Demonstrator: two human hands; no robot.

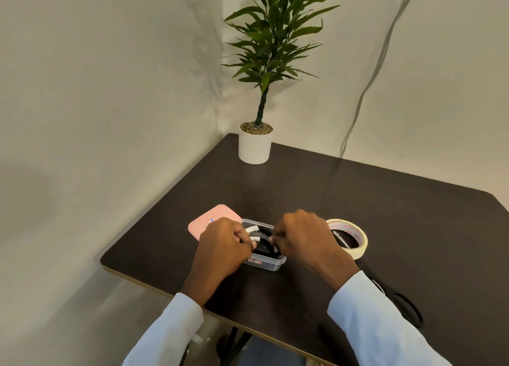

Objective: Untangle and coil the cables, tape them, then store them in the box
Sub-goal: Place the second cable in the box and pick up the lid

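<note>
Both hands over a small clear plastic box near the front-left of the dark worktop. Left hand curled, grip narrow, fingers tucked in at the box's left rim w/ a white taped bit poking out just beside the fingertips; can't tell for sure if it's pinching the tape or the cable under it. Right hand also curled into a loose fist at the box's right side, grip closed down on sth small; what exactly is hidden by the knuckles. Black coiled cables sit inside the box, between the two hands, w/ a second white tape strip showing at the back-left.

Pink lid lies flat behind-left of the box, touching or nearly so. Masking tape roll lies flat just right of the right hand. Black scissors on the worktop near the right sleeve, partly covered by it. Potted plant in white pot at the far corner, well apart. Grey cord hangs down the wall at the back.
</note>
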